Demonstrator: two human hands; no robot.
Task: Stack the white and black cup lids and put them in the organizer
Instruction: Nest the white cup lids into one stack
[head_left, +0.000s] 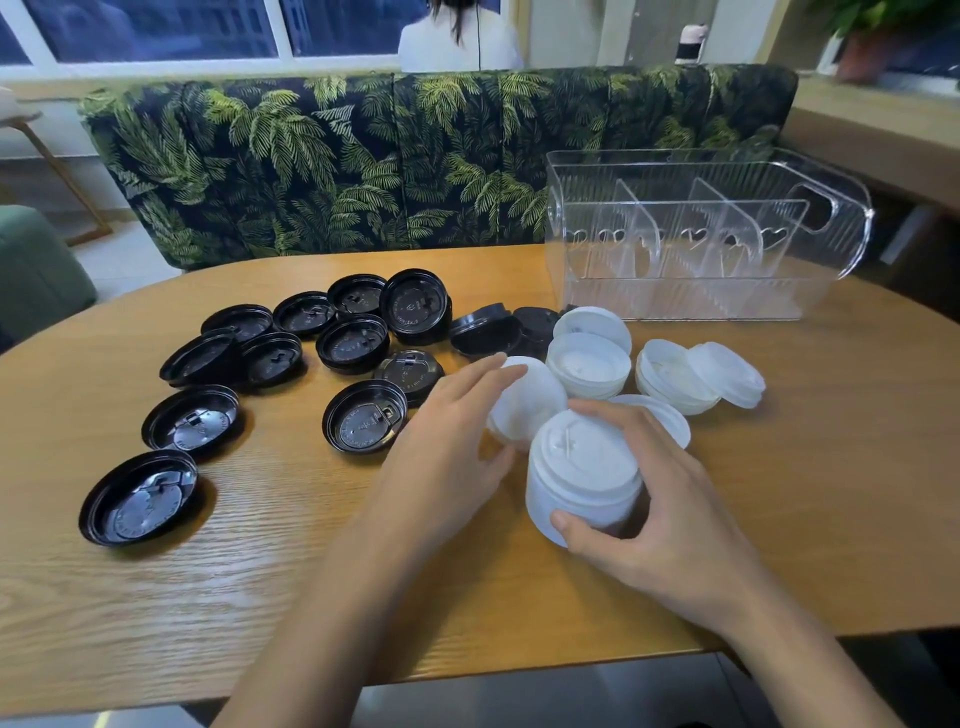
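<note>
White plastic is where it's at in the head view, lower centre-right of the frame. The right hand (675, 519) has its grip curled round a white stack (584, 475) of lids, with the thumb at the near bottom edge and the fingers wrapped over the far side. The stack seems to rest on the tabletop (260, 571), axis pretty much upright, sip side up.

The left hand (452, 441) has an open grip. Its fingers stretch fairly straight over a loose white lid (535, 402) and the thumb is near the lid's lower edge, so it's touching but not clamped on, as far as I can tell. That lid is tilted up on edge and sits just up and left of the stack, basically against it. So the left hand is the nearer one. I reckon the lid only needs a short hop down-right onto the stack's top, levelled out to match the upright axis.

More white lids (589, 364) bunch just behind, and black lids (356, 343) are scattered over the left half. The clear organizer (706, 234) is upper right, well apart from the stack, on the right hand's side.
</note>
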